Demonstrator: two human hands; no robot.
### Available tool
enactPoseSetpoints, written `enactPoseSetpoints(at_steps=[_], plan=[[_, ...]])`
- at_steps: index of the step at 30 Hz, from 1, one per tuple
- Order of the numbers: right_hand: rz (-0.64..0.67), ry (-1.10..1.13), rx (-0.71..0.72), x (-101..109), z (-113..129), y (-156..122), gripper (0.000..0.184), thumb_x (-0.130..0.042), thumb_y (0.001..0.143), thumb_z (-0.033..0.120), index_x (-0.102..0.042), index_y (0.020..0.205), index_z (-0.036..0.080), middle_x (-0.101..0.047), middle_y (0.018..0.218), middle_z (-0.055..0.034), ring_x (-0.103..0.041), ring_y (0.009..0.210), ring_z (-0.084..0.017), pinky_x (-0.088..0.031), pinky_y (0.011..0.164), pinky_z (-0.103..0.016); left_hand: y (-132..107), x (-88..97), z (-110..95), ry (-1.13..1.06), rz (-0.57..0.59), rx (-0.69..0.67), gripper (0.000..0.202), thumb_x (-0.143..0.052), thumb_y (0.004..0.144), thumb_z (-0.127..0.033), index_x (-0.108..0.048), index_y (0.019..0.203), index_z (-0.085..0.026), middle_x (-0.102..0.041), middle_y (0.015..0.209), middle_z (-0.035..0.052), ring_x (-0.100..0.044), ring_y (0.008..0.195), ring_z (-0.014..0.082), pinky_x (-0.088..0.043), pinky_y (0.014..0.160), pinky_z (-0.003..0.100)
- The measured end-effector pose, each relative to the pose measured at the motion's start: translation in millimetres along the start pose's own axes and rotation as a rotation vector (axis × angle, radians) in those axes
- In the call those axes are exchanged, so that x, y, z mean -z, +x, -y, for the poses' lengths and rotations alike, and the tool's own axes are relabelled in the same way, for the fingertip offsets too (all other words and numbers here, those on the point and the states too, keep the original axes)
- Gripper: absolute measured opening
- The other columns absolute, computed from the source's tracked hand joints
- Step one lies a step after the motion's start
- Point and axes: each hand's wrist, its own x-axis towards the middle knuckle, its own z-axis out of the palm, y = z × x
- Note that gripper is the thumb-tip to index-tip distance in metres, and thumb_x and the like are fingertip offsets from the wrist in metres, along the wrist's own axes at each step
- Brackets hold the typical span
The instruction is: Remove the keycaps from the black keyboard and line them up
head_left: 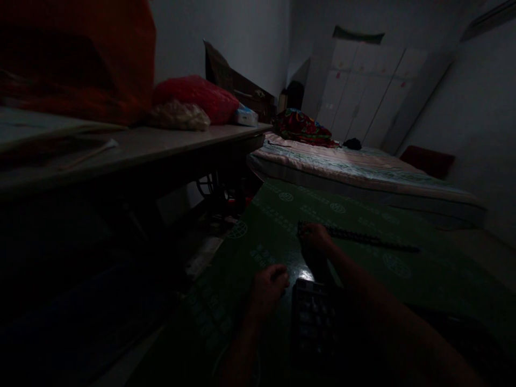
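Note:
Over the dark green table [258, 279], my right hand [316, 237] reaches to the left end of a long row of small dark pieces [363, 237] that look like keycaps. Its fingers are pinched there; what lies between them is too dark to make out. My left hand [266, 290] is curled above the table, just left of a black keyboard [314, 322], thumb and fingers bent towards each other. Whether it holds a small piece is hidden. My right forearm covers much of the keyboard.
Along the left wall runs a long desk [181, 137] bearing a red plastic bag [197, 97], a tissue pack [245, 115] and a large orange bag [121, 59]. A bed [363, 164] stands beyond the table, with white wardrobes [358, 91] behind. The room is dim.

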Motion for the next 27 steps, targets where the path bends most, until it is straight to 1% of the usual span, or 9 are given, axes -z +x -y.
enactPoseSetpoints(at_steps=[6, 11, 17, 23, 27], plan=[[0.007, -0.027, 0.010, 0.5, 0.9, -0.7, 0.024, -0.060, 0.067, 0.019, -0.070, 0.089, 0.018, -0.066, 0.066, -0.0007, -0.061, 0.060, -0.015, -0.042, 0.054, -0.022, 0.8, 0.2, 0.3, -0.002, 0.011, -0.001, 0.024, -0.054, 0.068, -0.028, -0.065, 0.085, -0.015, -0.066, 0.067, 0.0011, -0.061, 0.062, 0.0149, -0.046, 0.059, 0.024], [0.007, -0.044, 0.014, 0.3, 1.0, -0.8, 0.024, -0.059, 0.068, 0.020, -0.069, 0.090, 0.020, -0.067, 0.068, 0.0001, -0.061, 0.062, -0.014, -0.042, 0.054, -0.021, 0.8, 0.5, 1.8, -0.022, 0.008, 0.012, 0.026, -0.056, 0.066, -0.028, -0.065, 0.087, -0.015, -0.066, 0.067, 0.0012, -0.062, 0.064, 0.0155, -0.047, 0.059, 0.024], [0.004, -0.063, 0.027, -0.4, -0.8, 0.9, 0.023, -0.061, 0.068, 0.022, -0.069, 0.090, 0.021, -0.068, 0.079, 0.0004, -0.062, 0.073, -0.015, -0.042, 0.060, -0.021, 1.1, -0.1, 0.9, 0.001, 0.007, 0.002, 0.027, -0.055, 0.066, -0.031, -0.066, 0.085, -0.016, -0.066, 0.068, 0.0018, -0.062, 0.066, 0.0163, -0.046, 0.060, 0.025], [-0.005, -0.065, 0.047, 1.0, 0.4, 1.5, 0.024, -0.063, 0.067, 0.019, -0.069, 0.089, 0.022, -0.069, 0.085, -0.0003, -0.062, 0.078, -0.016, -0.043, 0.064, -0.022, 0.4, 0.1, -3.1, 0.045, -0.024, -0.007, 0.023, -0.056, 0.064, -0.029, -0.066, 0.081, -0.016, -0.066, 0.066, 0.0010, -0.062, 0.064, 0.0165, -0.047, 0.061, 0.026], [-0.016, -0.039, 0.056, 2.1, 2.5, -1.3, 0.025, -0.064, 0.065, 0.019, -0.069, 0.090, 0.022, -0.069, 0.085, -0.0002, -0.062, 0.077, -0.017, -0.043, 0.064, -0.023, 0.2, -0.5, -1.5, 0.020, -0.008, -0.015, 0.025, -0.056, 0.065, -0.031, -0.066, 0.082, -0.017, -0.067, 0.068, 0.0013, -0.063, 0.065, 0.0170, -0.048, 0.061, 0.026]])
